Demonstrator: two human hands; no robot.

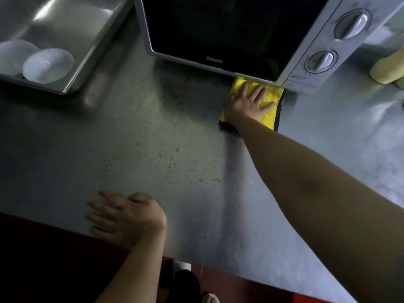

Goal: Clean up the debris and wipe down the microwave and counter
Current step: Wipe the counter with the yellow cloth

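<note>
A folded yellow cloth [270, 106] with a dark underside lies flat on the grey counter [65, 149], its far edge tucked under the front lip of the microwave [218, 29] — a white unit with a dark glass door, shut, and two knobs on its right panel. Fine yellowish crumbs [170, 158] are scattered over the counter in front of the microwave and to the left of the cloth — a few larger yellow flecks among them.

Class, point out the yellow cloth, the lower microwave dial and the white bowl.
yellow cloth [270, 114]: head view, bare right part.
lower microwave dial [321, 60]: head view, knob middle.
white bowl [47, 65]: head view, inside.
</note>
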